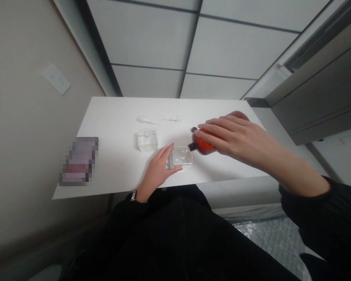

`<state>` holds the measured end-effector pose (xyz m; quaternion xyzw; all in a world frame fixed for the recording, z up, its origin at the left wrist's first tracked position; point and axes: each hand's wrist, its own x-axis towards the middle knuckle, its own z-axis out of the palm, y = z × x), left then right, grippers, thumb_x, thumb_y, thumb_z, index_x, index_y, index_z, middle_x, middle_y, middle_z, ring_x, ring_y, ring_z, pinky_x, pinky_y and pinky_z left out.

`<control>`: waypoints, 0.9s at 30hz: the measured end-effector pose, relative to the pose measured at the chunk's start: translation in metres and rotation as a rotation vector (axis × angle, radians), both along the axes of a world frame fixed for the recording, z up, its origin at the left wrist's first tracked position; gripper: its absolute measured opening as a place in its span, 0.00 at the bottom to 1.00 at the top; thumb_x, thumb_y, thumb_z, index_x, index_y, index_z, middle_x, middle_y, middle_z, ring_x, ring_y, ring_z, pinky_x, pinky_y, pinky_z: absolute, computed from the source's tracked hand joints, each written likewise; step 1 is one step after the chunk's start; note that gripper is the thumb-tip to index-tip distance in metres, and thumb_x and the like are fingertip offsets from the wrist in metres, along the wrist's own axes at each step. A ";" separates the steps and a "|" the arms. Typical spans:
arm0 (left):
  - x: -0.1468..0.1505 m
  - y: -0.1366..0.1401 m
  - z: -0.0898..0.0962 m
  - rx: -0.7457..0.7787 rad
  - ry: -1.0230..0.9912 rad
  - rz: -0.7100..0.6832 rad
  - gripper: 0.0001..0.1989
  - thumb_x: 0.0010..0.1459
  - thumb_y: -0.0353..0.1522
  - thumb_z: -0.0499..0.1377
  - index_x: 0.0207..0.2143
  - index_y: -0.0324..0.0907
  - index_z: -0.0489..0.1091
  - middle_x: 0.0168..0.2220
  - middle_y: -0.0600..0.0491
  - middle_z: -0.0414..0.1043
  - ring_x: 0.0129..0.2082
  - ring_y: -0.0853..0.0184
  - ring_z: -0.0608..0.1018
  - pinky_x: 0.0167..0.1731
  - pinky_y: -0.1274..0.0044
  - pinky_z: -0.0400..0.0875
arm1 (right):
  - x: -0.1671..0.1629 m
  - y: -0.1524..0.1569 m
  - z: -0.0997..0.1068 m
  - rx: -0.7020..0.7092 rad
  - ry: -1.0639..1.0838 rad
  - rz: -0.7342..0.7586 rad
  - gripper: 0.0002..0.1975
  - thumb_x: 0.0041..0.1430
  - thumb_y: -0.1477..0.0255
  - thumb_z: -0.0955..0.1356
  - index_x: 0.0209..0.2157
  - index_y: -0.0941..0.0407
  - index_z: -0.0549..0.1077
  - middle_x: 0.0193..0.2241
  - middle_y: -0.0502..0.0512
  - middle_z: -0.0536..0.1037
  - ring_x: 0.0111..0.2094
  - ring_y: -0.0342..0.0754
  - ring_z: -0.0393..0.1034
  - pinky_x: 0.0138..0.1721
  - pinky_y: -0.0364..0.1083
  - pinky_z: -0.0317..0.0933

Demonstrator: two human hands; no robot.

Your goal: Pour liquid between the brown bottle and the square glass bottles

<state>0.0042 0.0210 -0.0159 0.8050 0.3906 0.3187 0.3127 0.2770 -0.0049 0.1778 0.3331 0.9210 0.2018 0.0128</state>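
Observation:
My right hand (228, 132) is wrapped round a red-orange bottle (204, 145), tipped so that its black neck (192, 146) points left and down at the rim of a clear square cup (182, 157). I cannot make out any liquid running between them. Thumb and fingers of my left hand (160, 168) grip this cup from its left side. A second clear square cup (148, 140) stands on the table, to the left and slightly farther off. Close to the bottle's far side shows a small black round piece (194, 129), perhaps a cap.
The white table (114, 164) bears two thin whitish items, one at the left (146, 120) and one at the right (173, 118), behind the cups. A blurred-out rectangular object (78, 161) lies near the left edge. A wall (23, 128) rises at left, pale panels (152, 39) behind.

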 end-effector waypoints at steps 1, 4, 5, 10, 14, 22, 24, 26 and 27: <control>0.000 0.000 0.000 -0.001 0.000 -0.001 0.43 0.62 0.42 0.73 0.74 0.50 0.60 0.68 0.43 0.71 0.67 0.52 0.76 0.69 0.61 0.70 | -0.001 0.000 0.000 -0.002 -0.001 0.003 0.26 0.71 0.83 0.62 0.67 0.58 0.69 0.61 0.65 0.81 0.59 0.60 0.77 0.56 0.59 0.75; 0.000 0.000 0.000 -0.004 -0.004 -0.002 0.43 0.62 0.42 0.73 0.74 0.50 0.60 0.68 0.43 0.71 0.67 0.52 0.76 0.69 0.61 0.70 | -0.002 0.002 0.000 -0.016 -0.002 -0.001 0.26 0.71 0.83 0.62 0.67 0.59 0.69 0.62 0.67 0.80 0.60 0.61 0.77 0.56 0.60 0.75; 0.000 0.000 0.000 -0.005 -0.005 -0.001 0.43 0.62 0.42 0.73 0.74 0.49 0.60 0.68 0.43 0.71 0.67 0.52 0.76 0.69 0.61 0.70 | -0.002 0.002 0.000 -0.024 0.004 -0.001 0.26 0.71 0.84 0.62 0.67 0.60 0.69 0.62 0.67 0.80 0.60 0.61 0.76 0.56 0.60 0.75; 0.001 0.000 0.001 -0.007 0.005 -0.006 0.44 0.61 0.40 0.74 0.74 0.48 0.59 0.68 0.42 0.71 0.66 0.52 0.76 0.68 0.61 0.71 | -0.003 0.004 -0.002 -0.048 0.049 0.006 0.26 0.70 0.83 0.63 0.67 0.58 0.70 0.62 0.65 0.81 0.60 0.60 0.77 0.57 0.59 0.74; 0.001 0.000 0.001 -0.004 0.012 -0.009 0.45 0.61 0.39 0.75 0.74 0.47 0.59 0.67 0.43 0.72 0.66 0.53 0.77 0.67 0.63 0.72 | -0.005 0.006 -0.001 -0.019 0.056 0.036 0.25 0.71 0.83 0.63 0.66 0.59 0.72 0.60 0.66 0.82 0.58 0.59 0.77 0.56 0.58 0.74; 0.001 -0.001 0.002 -0.016 0.013 -0.001 0.44 0.61 0.39 0.75 0.74 0.46 0.59 0.68 0.42 0.71 0.66 0.53 0.77 0.68 0.63 0.72 | -0.009 0.007 0.000 0.029 -0.006 0.076 0.24 0.71 0.84 0.62 0.65 0.63 0.72 0.59 0.68 0.82 0.57 0.60 0.79 0.54 0.58 0.75; 0.000 -0.001 0.003 -0.016 0.014 -0.003 0.44 0.61 0.39 0.75 0.74 0.46 0.60 0.68 0.42 0.71 0.66 0.53 0.77 0.68 0.63 0.72 | -0.009 0.007 -0.001 0.029 -0.008 0.076 0.24 0.71 0.85 0.62 0.65 0.62 0.72 0.59 0.67 0.82 0.57 0.60 0.79 0.55 0.58 0.75; 0.000 -0.001 0.003 -0.018 0.010 -0.006 0.44 0.61 0.40 0.74 0.74 0.46 0.60 0.68 0.41 0.71 0.67 0.52 0.76 0.68 0.62 0.71 | -0.010 0.007 -0.002 0.033 -0.005 0.077 0.24 0.71 0.85 0.63 0.65 0.61 0.72 0.58 0.67 0.83 0.56 0.59 0.79 0.55 0.57 0.74; 0.000 -0.001 0.004 -0.020 0.008 -0.007 0.44 0.61 0.40 0.74 0.74 0.46 0.60 0.68 0.41 0.71 0.67 0.52 0.76 0.68 0.62 0.71 | -0.010 0.007 -0.002 0.033 -0.003 0.077 0.24 0.71 0.85 0.63 0.65 0.61 0.72 0.58 0.66 0.83 0.56 0.59 0.79 0.55 0.57 0.74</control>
